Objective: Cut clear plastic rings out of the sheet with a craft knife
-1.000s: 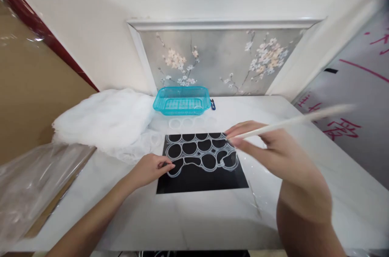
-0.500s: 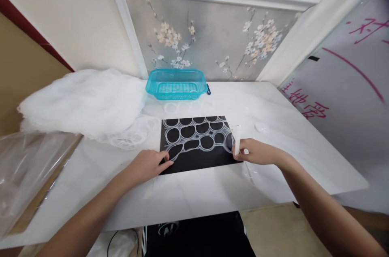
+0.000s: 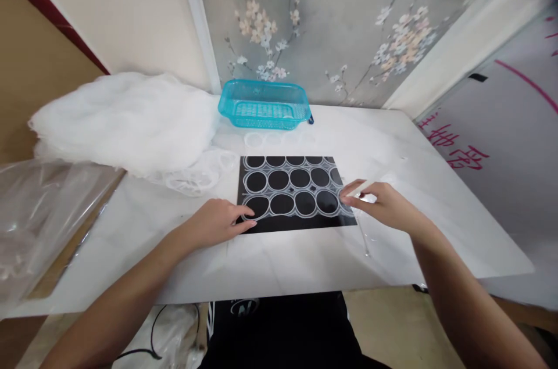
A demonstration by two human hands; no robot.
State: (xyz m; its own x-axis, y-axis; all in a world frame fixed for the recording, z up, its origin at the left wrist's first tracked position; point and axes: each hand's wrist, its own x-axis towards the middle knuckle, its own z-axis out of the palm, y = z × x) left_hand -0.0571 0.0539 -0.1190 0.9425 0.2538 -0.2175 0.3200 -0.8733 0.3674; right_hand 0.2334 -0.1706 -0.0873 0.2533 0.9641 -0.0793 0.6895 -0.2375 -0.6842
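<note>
A black rectangular board (image 3: 300, 225) lies on the table, bearing a translucent white sheet of ring-patterned netting (image 3: 293, 190). At the board's lower left, my left hand (image 3: 220, 219) rests with thumb and forefinger stretched out, slightly apart, on the netting's corner ring. My right hand (image 3: 386, 203) is closed at the board's right edge, gripping a thin white strip (image 3: 358, 188). Its fingertips meet the right end of the netting; whether they also pinch it I cannot tell.
Behind the board stands a blue plastic basket (image 3: 264, 106), with a small dark object (image 3: 311, 119) beside it. A big heap of white netting (image 3: 126, 119) fills the left side, near clear plastic sheeting (image 3: 39, 224). A whiteboard (image 3: 514, 183) stands at right.
The netting's front row has come toward me and lies straighter, its rings rounder. My right hand has tilted the white strip from upright to slanting. The camera view has shifted.
</note>
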